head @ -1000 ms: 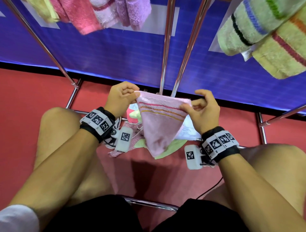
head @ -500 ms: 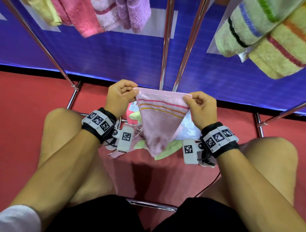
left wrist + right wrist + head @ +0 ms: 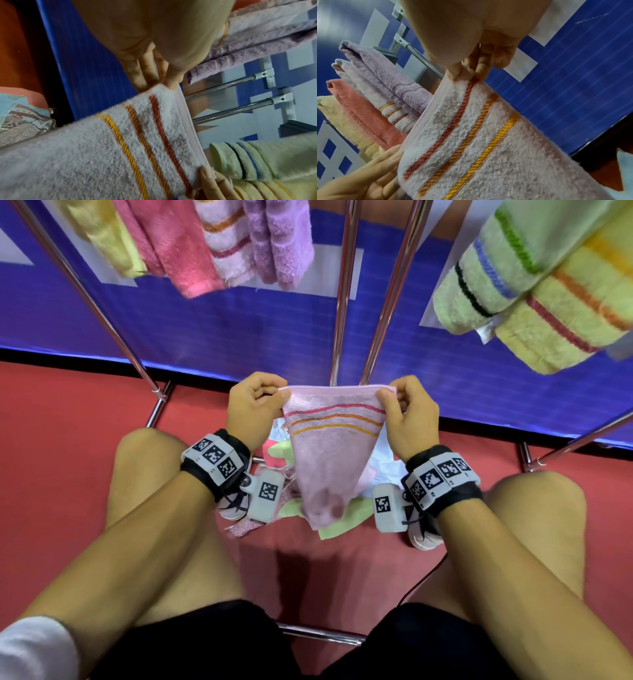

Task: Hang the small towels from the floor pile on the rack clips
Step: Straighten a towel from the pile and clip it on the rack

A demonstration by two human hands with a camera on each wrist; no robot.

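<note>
A red floor (image 3: 51,460) is running under everything, meeting a blue panel wall (image 3: 205,337) with pale rectangular patches. A black cable (image 3: 423,582) is lying across the floor, and a pale sneaker (image 3: 424,537) is resting on it nearby.

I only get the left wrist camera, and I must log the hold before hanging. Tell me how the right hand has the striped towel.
Observer: The right hand pinches a top corner of the pink towel, thumb in front and fingers behind; that grip sits at the end of the red stripe.
Operator: Report what lies under the towel.
Observer: The floor pile is right below it: light green, white and pink cloths on the red floor.
Operator: Count the towels hanging on the left side.
Observer: Four: a yellow towel, a coral towel, a striped towel and a purple towel.
</note>
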